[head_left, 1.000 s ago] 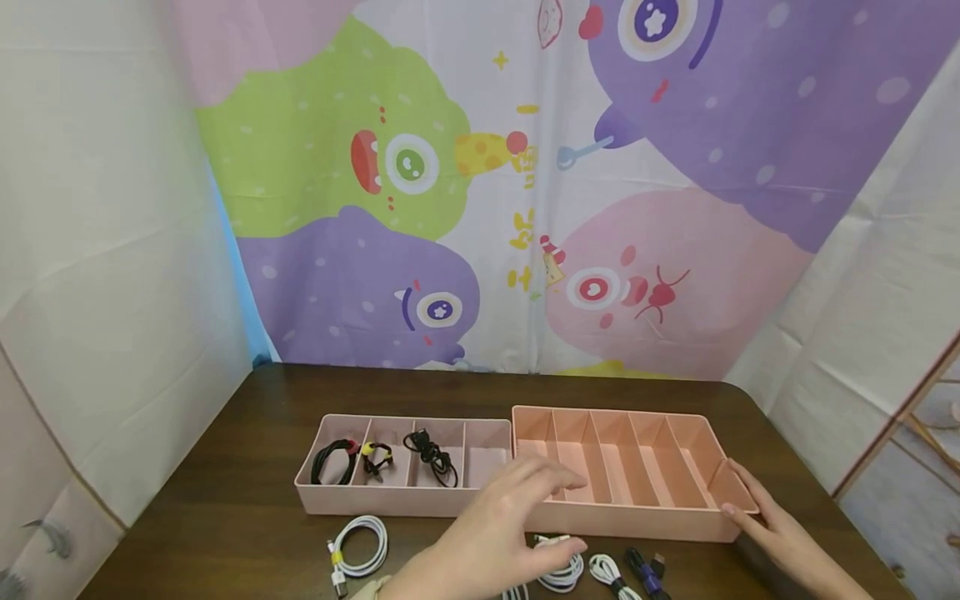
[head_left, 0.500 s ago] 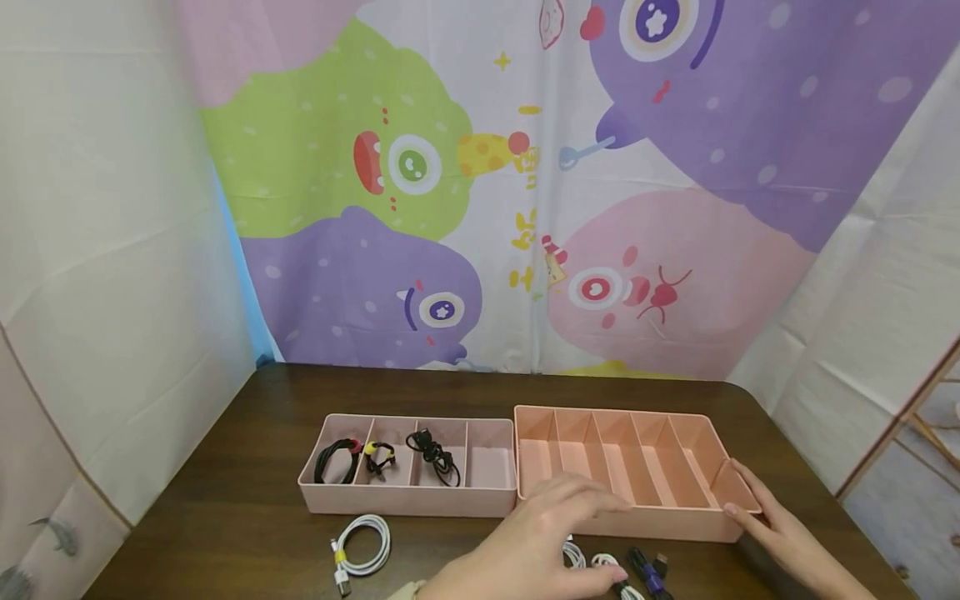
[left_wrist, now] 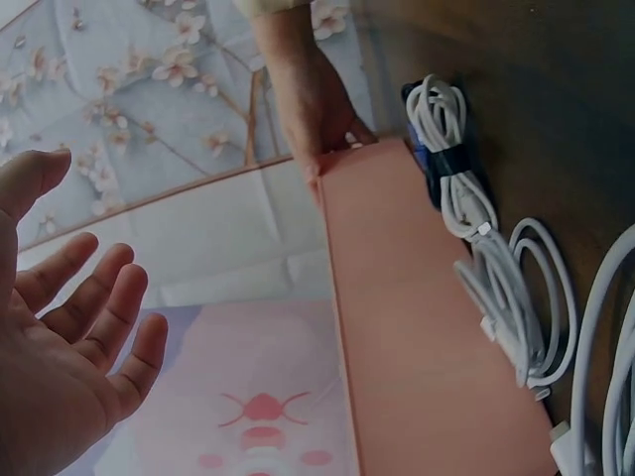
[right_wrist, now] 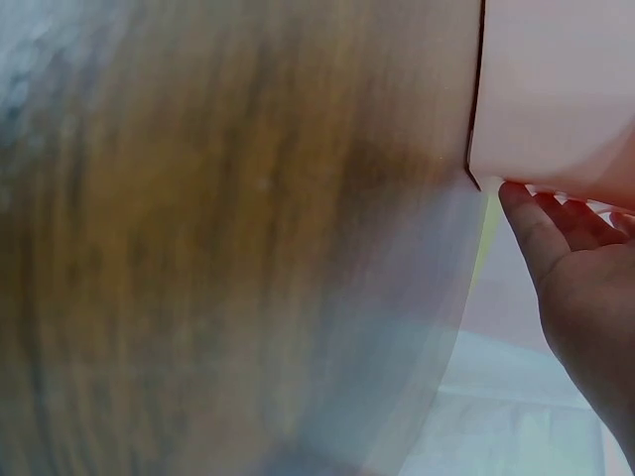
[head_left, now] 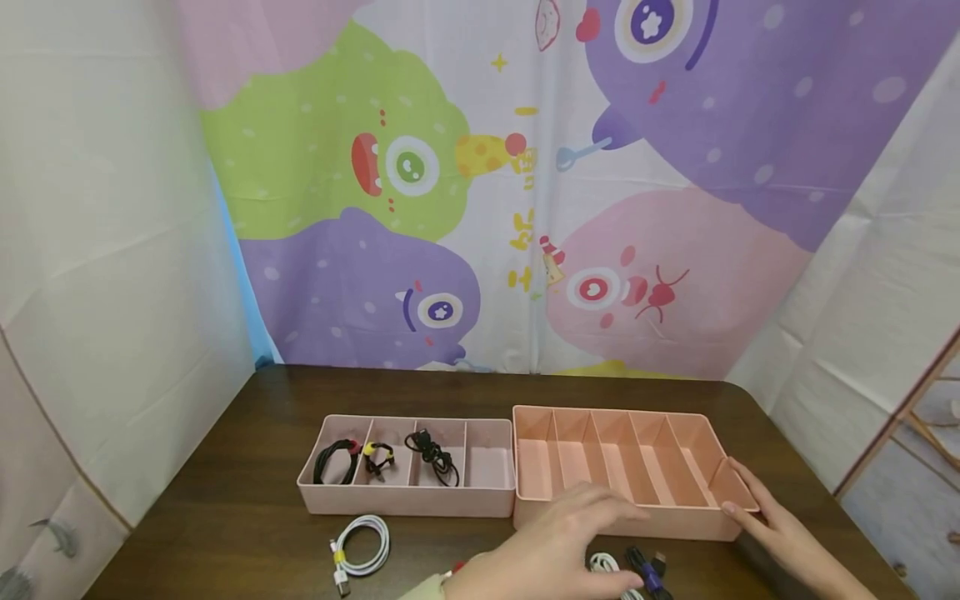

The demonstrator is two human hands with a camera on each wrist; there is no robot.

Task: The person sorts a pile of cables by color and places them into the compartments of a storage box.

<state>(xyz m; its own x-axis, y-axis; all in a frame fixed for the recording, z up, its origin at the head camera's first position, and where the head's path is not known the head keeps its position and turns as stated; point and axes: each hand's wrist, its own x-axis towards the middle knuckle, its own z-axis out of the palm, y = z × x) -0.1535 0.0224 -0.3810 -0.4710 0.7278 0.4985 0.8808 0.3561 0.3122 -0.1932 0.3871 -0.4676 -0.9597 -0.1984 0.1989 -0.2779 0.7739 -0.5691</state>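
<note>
My left hand (head_left: 555, 542) hovers palm down in front of the peach divided organizer box (head_left: 637, 523), fingers spread and loosely bent, holding nothing. In the left wrist view its fingers stand apart from the box. My right hand (head_left: 780, 525) grips the right end of that box, thumb at the front corner and fingers along the end wall. The box's several compartments hold nothing. Coiled cables lie in front of it: a white one (head_left: 603, 563) and a dark one with a purple tie (head_left: 648, 575). Another white coil (left_wrist: 516, 307) is hidden behind my left hand in the head view.
A pale pink divided box (head_left: 405, 501) stands against the peach box's left side, with a black cable (head_left: 324, 458), a small yellow-tied cable (head_left: 378, 458) and another black cable (head_left: 433, 457) inside. A white cable with a yellow tie (head_left: 362, 546) lies in front on the brown table (head_left: 225, 500).
My left hand has moved rightward along the front of the peach box, now covering white coils that showed earlier. The right hand stays at the box's end.
</note>
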